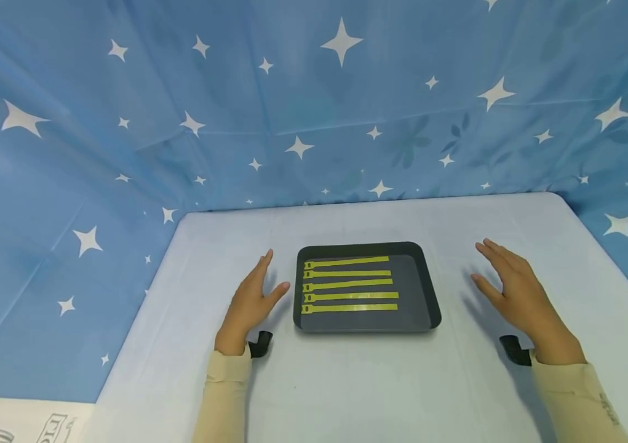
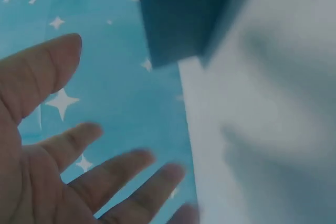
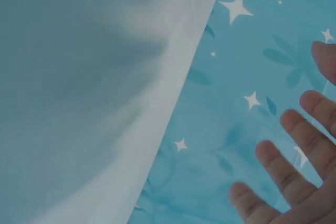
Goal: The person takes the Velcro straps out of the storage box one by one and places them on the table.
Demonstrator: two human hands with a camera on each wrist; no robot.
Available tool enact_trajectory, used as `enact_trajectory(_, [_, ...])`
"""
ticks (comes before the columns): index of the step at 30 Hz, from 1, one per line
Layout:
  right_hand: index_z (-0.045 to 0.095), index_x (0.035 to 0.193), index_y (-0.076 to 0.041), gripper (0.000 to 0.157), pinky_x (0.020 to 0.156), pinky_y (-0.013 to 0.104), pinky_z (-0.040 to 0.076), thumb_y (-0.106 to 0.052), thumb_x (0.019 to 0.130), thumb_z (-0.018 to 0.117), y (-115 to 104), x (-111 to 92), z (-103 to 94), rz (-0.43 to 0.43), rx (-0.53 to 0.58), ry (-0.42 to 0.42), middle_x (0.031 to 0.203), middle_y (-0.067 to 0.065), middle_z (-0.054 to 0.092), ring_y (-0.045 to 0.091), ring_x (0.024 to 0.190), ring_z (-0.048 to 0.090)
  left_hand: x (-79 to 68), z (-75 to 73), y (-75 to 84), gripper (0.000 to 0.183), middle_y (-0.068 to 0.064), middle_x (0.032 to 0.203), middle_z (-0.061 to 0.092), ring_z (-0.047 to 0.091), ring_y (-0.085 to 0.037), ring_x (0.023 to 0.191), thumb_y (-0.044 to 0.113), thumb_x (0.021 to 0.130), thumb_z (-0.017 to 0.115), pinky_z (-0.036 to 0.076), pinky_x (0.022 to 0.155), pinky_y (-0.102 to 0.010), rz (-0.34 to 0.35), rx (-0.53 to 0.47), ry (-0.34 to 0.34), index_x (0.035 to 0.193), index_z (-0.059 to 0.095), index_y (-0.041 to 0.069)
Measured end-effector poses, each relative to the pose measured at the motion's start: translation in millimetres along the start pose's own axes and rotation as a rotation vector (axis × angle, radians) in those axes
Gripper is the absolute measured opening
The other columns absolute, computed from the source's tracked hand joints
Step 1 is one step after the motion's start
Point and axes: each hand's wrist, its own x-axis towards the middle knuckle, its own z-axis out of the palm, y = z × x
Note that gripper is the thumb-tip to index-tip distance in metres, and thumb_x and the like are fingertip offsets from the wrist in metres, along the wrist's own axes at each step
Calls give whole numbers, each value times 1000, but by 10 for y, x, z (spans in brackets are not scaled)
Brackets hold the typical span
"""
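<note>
Several yellow cable ties [image 1: 349, 284] with slotted heads lie side by side in a dark grey tray [image 1: 431, 295], heads toward its left side. My left hand [image 1: 250, 301] hovers left of the tray, apart from it, thumb spread from the fingers. To the right of the tray, farther off, my right hand [image 1: 521, 298] is also held above the table with nothing in it. In the left wrist view the left hand [image 2: 68, 177] has spread fingers, and part of the dark tray [image 2: 181, 19] shows blurred at the top. The right wrist view shows the right hand's fingers [image 3: 310, 145] apart and holding nothing.
A white cloth covers the table [image 1: 347, 387]. Behind it and at both sides hangs a blue curtain [image 1: 291, 92] with white stars. A printed pale sheet [image 1: 20, 421] shows at the lower left. Small black wrist mounts [image 1: 261, 344] sit by both wrists.
</note>
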Motion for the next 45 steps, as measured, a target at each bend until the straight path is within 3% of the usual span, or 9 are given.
enact_trajectory(5, [50,157,4,67,115,75,33,1,96,78,-93,74,-38,11,14,-19,152,36,52,60,135,44,93,8,33,69,-22,171,36,46,-48,149,23,109,68,45,114,-65,-8,-268,-150,170,37,14])
enact_trajectory(11, [58,150,3,66,97,69,47,4,89,84,-184,142,-43,-24,36,-18,140,33,63,53,125,57,162,107,-19,66,-24,173,31,42,-50,151,9,106,68,58,102,-49,-52,-537,-313,166,41,4])
enact_trajectory(14, [62,146,3,66,104,36,52,7,84,87,-215,187,-20,-53,83,-6,136,29,67,45,118,62,181,143,-54,68,-24,172,33,42,-51,149,3,102,69,58,100,-42,-44,-581,-347,164,41,0])
enact_trajectory(18, [65,143,2,65,99,-2,32,10,82,88,-305,267,31,-63,170,-14,133,25,70,39,112,66,186,150,-82,68,-26,168,37,45,-49,146,0,101,69,59,97,-38,-53,-600,-361,164,42,0])
enact_trajectory(24, [69,138,2,54,97,0,37,8,87,85,-481,350,132,-56,263,-59,130,24,73,41,110,69,198,144,-111,67,-25,166,39,51,-41,139,1,103,69,59,95,-35,-66,-633,-378,164,42,2])
enact_trajectory(27, [71,135,2,49,97,2,41,8,88,84,-547,358,199,-67,308,-83,128,22,74,17,112,71,207,160,-150,68,-25,164,41,60,-32,128,0,102,70,60,92,-33,-67,-675,-389,164,41,2])
enact_trajectory(31, [74,129,1,44,96,7,48,11,87,83,-623,367,303,-98,379,-108,124,18,75,-11,111,60,226,184,-194,71,-24,166,38,65,-22,119,-4,101,69,60,87,-29,-72,-734,-394,164,38,1])
enact_trajectory(40, [74,126,5,35,91,22,57,7,92,81,-801,365,485,-55,477,-234,122,21,74,12,106,72,236,199,-219,71,-24,167,36,66,-21,118,-5,100,68,61,87,-28,-80,-766,-393,164,38,1])
enact_trajectory(45, [74,125,6,31,89,21,58,5,94,80,-886,373,567,-27,501,-291,121,21,75,29,105,74,245,201,-228,72,-23,168,36,65,-21,119,-6,100,69,61,87,-28,-92,-771,-388,164,38,2])
